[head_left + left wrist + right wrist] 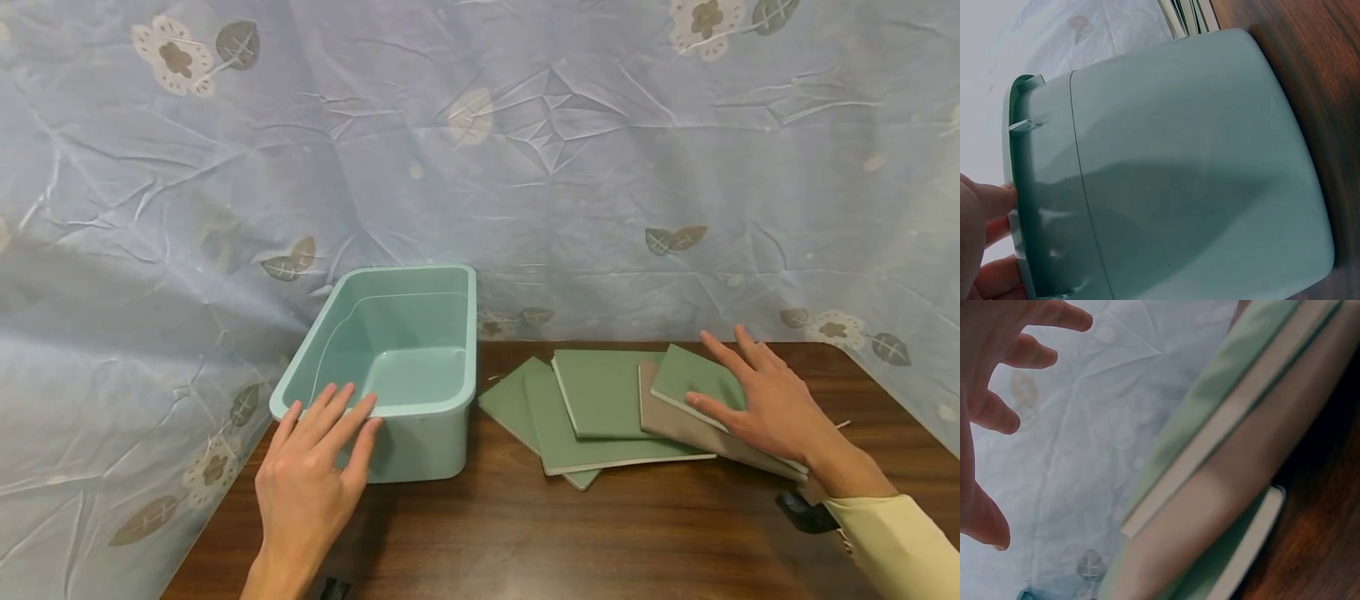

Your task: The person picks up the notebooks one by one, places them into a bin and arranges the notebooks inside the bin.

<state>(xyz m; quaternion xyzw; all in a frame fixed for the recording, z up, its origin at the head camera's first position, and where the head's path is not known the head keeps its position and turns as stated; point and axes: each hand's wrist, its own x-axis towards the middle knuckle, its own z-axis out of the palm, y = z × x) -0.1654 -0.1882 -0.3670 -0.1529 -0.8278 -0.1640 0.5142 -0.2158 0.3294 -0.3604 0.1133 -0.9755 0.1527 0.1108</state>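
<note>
A light teal plastic bin (420,446) stands on the left of the table, with no contents visible inside. My left hand (311,475) rests on its near rim, fingers extended over the edge; the left wrist view shows the bin's outer wall (1172,169) below that hand. To the right, several green notebooks (603,392) lie overlapping in a loose pile, with a beige-brown notebook (682,421) among them. Above the topmost small green notebook (693,375) my right hand (780,408) hovers, fingers spread. In the right wrist view its fingertips are apart from the notebooks (1210,431).
The dark wood table (600,542) extends in front of the bin and notebooks. A pale blue floral cloth (525,167) hangs behind the table and along its left side. The bin's right wall stands close to the leftmost notebook.
</note>
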